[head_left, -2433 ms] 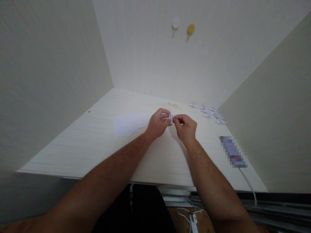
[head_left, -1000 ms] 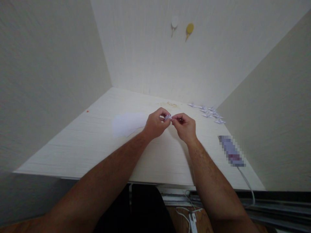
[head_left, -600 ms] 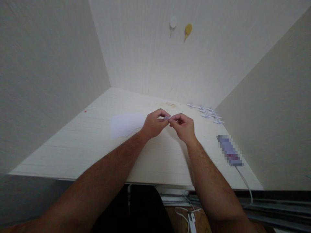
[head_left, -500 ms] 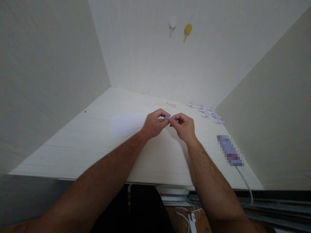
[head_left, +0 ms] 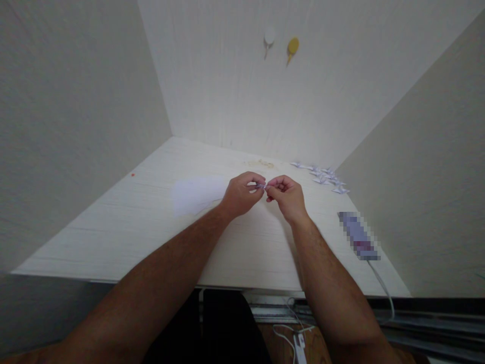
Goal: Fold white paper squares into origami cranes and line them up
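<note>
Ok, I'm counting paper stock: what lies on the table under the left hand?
White sheets lie flat on the table, reaching under the left hand, which hides their right edge. It and the right hand pinch a small folded paper.

A pale wood-grain counter (head_left: 151,227) fills the middle of the frame, set into a narrow alcove. A cream, finely textured wall (head_left: 76,101) closes it in at the left. A lighter back wall (head_left: 235,101) with faint vertical streaks rises at top centre, and a duller beige wall (head_left: 435,177) stands at the right. High on the back wall, a white hook (head_left: 269,37) and a yellow hook (head_left: 292,46) hang side by side. The light is soft and even, brightest on the back wall. Along the bottom edge, under the counter's front rim, lie a dark gap (head_left: 223,323), brown wooden floor (head_left: 273,350), a white plug (head_left: 299,347) on a thin cable, and grey rails (head_left: 435,323) at lower right.
</note>
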A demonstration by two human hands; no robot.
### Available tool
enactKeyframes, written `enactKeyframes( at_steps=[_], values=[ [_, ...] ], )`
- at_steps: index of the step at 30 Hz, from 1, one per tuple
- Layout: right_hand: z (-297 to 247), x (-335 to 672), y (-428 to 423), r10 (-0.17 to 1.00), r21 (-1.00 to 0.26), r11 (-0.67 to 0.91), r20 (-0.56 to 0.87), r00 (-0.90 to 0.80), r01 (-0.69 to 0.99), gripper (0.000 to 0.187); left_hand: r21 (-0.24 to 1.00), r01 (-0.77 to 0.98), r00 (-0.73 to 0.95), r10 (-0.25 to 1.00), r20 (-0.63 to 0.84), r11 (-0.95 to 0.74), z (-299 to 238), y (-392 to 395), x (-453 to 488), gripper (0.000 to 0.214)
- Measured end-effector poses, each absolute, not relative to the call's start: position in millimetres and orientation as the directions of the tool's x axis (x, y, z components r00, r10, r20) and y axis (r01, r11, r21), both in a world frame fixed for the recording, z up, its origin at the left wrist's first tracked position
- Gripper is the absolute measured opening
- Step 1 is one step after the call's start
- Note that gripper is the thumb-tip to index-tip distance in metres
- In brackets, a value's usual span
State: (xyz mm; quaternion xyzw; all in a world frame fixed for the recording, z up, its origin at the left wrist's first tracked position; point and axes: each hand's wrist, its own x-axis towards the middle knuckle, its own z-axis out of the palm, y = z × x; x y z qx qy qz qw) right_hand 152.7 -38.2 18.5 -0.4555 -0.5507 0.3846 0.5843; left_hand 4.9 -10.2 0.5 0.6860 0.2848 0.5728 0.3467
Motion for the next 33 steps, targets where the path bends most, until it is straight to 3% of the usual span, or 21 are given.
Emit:
enactKeyframes(
  at_steps=[14,28,33],
  values=[
    [13.1,149.9,-38.1,0.903,-0.888,0.350,0.404,0.146,0.298,0.013,0.772,0.145,0.240,0.778,0.580,-0.620,2.2,-8.6,2.2,0.011],
    [21.4,151.9,-40.2,0.957,-0.948,0.262,0.279,0.077,0.183,0.015,0.652,0.280,0.348,0.708,0.615,-0.704,0.0,-6.5,-4.4,0.009],
    [18.1,153.5,-39.1,0.955,-0.937,0.266,0.288,0.073,0.226,0.014,0.640,0.295,0.351,0.703,0.618,-0.709,1.0,-5.7,-4.1,0.007]
  ],
)
